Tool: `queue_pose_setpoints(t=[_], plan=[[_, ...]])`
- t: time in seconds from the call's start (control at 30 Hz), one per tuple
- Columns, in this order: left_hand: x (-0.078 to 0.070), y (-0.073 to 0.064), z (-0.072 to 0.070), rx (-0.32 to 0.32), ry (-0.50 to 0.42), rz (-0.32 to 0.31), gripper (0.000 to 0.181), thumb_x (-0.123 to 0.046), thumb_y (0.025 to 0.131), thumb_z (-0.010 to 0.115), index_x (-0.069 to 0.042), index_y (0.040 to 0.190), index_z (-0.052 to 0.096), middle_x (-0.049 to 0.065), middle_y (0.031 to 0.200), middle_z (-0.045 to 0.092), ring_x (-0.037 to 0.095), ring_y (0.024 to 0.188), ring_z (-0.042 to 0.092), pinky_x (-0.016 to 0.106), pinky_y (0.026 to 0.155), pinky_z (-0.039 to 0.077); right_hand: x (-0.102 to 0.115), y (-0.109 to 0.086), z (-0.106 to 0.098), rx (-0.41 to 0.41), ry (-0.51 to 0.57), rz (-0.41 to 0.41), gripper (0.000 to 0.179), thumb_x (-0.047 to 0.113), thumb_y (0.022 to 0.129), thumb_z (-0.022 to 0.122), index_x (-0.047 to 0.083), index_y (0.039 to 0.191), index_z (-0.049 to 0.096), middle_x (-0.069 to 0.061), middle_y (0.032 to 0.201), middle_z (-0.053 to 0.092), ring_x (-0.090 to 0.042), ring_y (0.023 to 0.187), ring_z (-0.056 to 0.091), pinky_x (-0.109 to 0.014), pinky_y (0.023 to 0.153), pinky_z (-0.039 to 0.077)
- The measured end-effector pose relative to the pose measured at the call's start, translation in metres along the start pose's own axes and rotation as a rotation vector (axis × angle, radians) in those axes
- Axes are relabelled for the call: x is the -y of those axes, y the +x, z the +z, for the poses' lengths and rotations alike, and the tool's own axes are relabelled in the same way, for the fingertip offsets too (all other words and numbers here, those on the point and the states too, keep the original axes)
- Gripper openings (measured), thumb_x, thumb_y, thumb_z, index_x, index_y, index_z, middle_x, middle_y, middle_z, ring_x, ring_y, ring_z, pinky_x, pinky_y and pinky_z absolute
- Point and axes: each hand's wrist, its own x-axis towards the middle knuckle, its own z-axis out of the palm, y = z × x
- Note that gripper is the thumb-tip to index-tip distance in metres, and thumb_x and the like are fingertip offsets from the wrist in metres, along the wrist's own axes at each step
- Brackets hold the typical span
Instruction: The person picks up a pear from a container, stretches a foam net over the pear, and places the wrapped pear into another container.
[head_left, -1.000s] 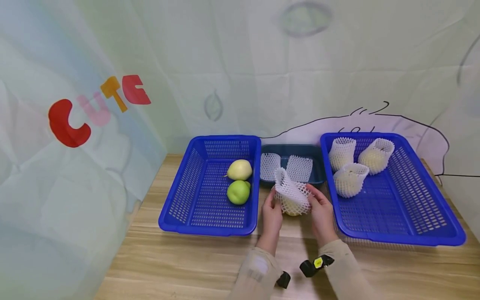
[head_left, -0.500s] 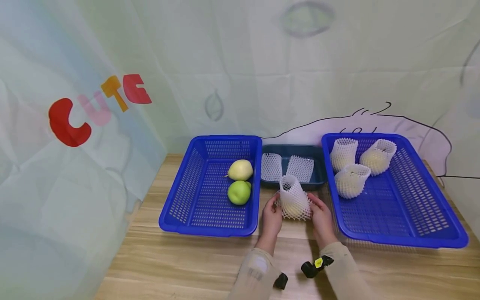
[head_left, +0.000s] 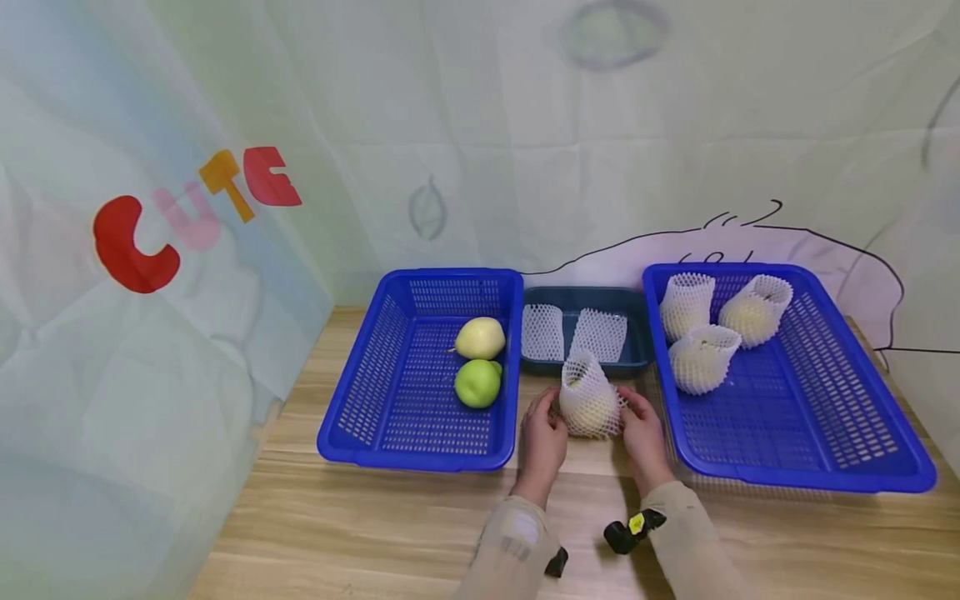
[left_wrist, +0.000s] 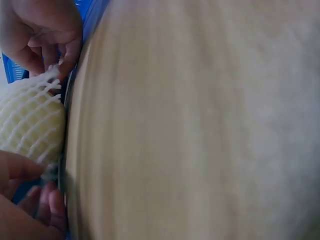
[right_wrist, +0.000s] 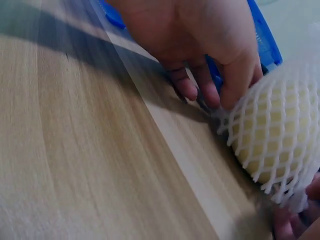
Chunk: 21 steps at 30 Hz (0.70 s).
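A pear [right_wrist: 272,132] in a white foam net sleeve [head_left: 589,396] sits between my two hands, over the wooden table. The sleeve's open end tilts up and away, and its mesh spreads round the pear's lower part. My left hand [head_left: 543,437] pinches the sleeve's lower edge on the left. On the right, my right hand [head_left: 645,433] pinches the opposite edge between thumb and fingers. Both wrist views show fingertips at the net's edge; some fingers are hidden behind the fruit.
In the left blue basket [head_left: 352,457] lie a pale pear [head_left: 480,338] and a green fruit [head_left: 477,383]. A dark teal tray [head_left: 637,333] behind my hands holds flat foam sleeves [head_left: 542,332]. The right blue basket [head_left: 795,475] contains several sleeved pears [head_left: 703,360].
The sleeve, folded and slanting over the pear a second ago, now stands up and covers it lower down. Both hands have moved slightly down and toward me, still gripping its edges.
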Motion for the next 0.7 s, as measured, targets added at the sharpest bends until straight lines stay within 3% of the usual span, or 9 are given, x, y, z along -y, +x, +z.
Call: queue_pose_setpoints(t=[0.07, 0.17, 0.33, 0.43, 0.57, 0.7], plan=[[-0.0015, -0.001, -0.0012, -0.017, 0.028, 0.016, 0.044, 0.006, 0.075, 0.058, -0.006, 0.117, 0.061, 0.01, 0.122, 0.056, 0.03, 0.106, 0.051, 0.04, 0.088, 0.041, 0.0015, -0.0006, 0.0003, -0.012, -0.035, -0.012, 0.046, -0.005, 0.088, 0.034, -0.003, 0.133, 0.042, -0.021, 0.13, 0.041, -0.025, 0.105, 0.039, -0.022, 0.076, 0.035], [-0.0048, -0.001, -0.0027, -0.012, 0.019, -0.015, 0.048, 0.005, 0.073, 0.057, -0.008, 0.12, 0.058, 0.011, 0.121, 0.055, 0.03, 0.106, 0.049, 0.041, 0.09, 0.038, 0.0035, -0.0021, 0.0011, -0.007, -0.062, -0.059, 0.053, -0.01, 0.082, 0.033, -0.001, 0.133, 0.043, -0.022, 0.129, 0.042, -0.026, 0.109, 0.037, -0.024, 0.078, 0.032], [-0.0082, 0.0013, -0.0035, 0.104, -0.149, -0.07, 0.05, 0.005, 0.077, 0.052, -0.002, 0.127, 0.051, 0.012, 0.115, 0.057, 0.025, 0.1, 0.055, 0.035, 0.084, 0.045, 0.0021, -0.0035, 0.0043, 0.076, -0.035, -0.13, 0.054, -0.015, 0.08, 0.035, -0.005, 0.132, 0.042, -0.025, 0.13, 0.045, -0.024, 0.112, 0.042, -0.021, 0.081, 0.037], [-0.0077, 0.0014, -0.0027, 0.161, -0.189, -0.067, 0.05, 0.004, 0.079, 0.051, 0.002, 0.129, 0.049, 0.014, 0.114, 0.059, 0.025, 0.1, 0.056, 0.034, 0.084, 0.046, 0.0001, -0.003, 0.0042, 0.118, -0.077, -0.15, 0.053, -0.014, 0.081, 0.037, -0.007, 0.134, 0.04, -0.027, 0.132, 0.043, -0.025, 0.117, 0.042, -0.02, 0.085, 0.037], [-0.0064, 0.001, -0.0026, 0.169, -0.16, -0.046, 0.051, 0.003, 0.078, 0.054, 0.002, 0.128, 0.048, 0.016, 0.116, 0.058, 0.028, 0.104, 0.055, 0.038, 0.089, 0.044, 0.0003, -0.0015, 0.0006, 0.168, -0.221, -0.204, 0.056, -0.014, 0.08, 0.041, -0.009, 0.135, 0.036, -0.029, 0.135, 0.039, -0.034, 0.124, 0.036, -0.034, 0.098, 0.034], [-0.0064, -0.0004, -0.0037, 0.164, -0.114, -0.057, 0.056, 0.0, 0.075, 0.061, 0.002, 0.128, 0.046, 0.017, 0.116, 0.057, 0.03, 0.105, 0.053, 0.041, 0.09, 0.042, 0.0026, -0.0046, -0.0038, 0.201, -0.403, -0.326, 0.072, -0.014, 0.07, 0.054, -0.006, 0.138, 0.031, -0.03, 0.138, 0.033, -0.044, 0.127, 0.025, -0.053, 0.104, 0.02]])
